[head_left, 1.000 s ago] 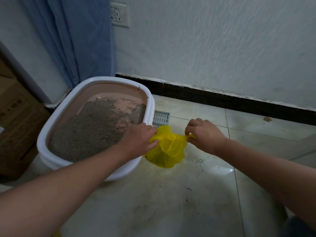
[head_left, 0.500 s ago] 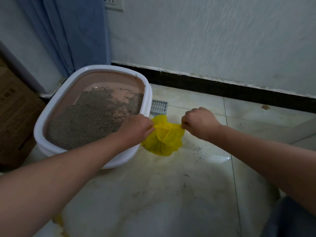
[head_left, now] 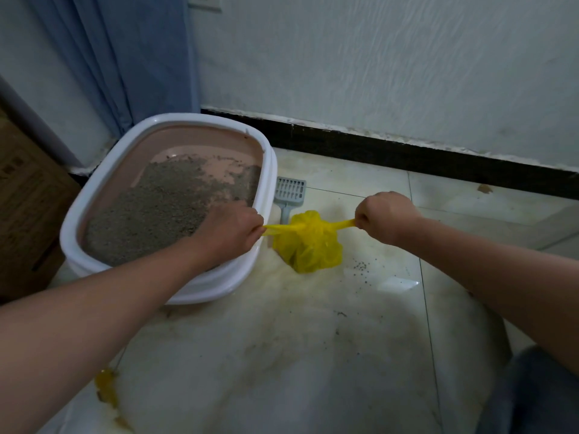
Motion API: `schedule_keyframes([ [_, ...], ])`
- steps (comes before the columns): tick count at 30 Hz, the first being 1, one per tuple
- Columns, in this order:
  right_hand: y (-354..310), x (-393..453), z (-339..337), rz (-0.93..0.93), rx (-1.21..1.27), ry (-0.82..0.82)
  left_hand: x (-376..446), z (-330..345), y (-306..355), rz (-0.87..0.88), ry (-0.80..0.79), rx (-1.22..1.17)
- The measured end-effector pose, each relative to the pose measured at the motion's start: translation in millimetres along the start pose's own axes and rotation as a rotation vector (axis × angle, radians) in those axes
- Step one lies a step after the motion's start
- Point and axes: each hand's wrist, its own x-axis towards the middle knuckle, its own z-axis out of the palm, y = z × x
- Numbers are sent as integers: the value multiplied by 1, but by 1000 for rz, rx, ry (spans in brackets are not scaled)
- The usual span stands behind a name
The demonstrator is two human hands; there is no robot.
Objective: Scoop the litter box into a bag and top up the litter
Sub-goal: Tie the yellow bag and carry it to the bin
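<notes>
A small yellow plastic bag (head_left: 308,245) sits bunched on the tiled floor just right of the litter box (head_left: 103,189). My left hand (head_left: 230,228) grips one handle of the bag, and my right hand (head_left: 383,216) grips the other. Both handles are stretched out taut to the sides. The litter box is white-rimmed with a pink inside and holds grey litter (head_left: 163,208) that leaves part of the far bottom bare. A grey slotted scoop (head_left: 289,192) lies on the floor behind the bag, beside the box.
A blue curtain (head_left: 125,57) hangs behind the box and a cardboard carton (head_left: 25,208) stands to its left. The white wall with a dark baseboard (head_left: 407,151) runs along the back. Loose litter grains (head_left: 360,266) lie right of the bag.
My hands have pulled apart, drawing the bag's handles out tight to each side. The scoop behind the bag now shows more fully.
</notes>
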Motion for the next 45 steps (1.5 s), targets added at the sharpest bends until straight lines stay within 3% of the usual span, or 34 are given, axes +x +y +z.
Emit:
schedule_keyframes([
  [7, -11, 1, 8, -132, 130, -71, 9, 8, 15, 6, -32, 172],
  [14, -22, 2, 12, -176, 116, -53, 32, 8, 49, 32, -268, 254],
  [20, -22, 2, 5, -174, 126, 61, 27, 10, 39, 63, -155, 106],
  [28, -12, 3, 8, -114, 87, 0, 14, 0, 26, 83, -127, 64],
  [33, -15, 2, 8, -184, 80, 16, 7, 9, 23, 95, -137, 105],
  [39, -16, 5, 2, -187, 143, 29, 21, 14, 35, 56, -37, 71],
  [45, -19, 2, 1, -153, 179, 15, 58, 13, 64, 117, -314, 2],
])
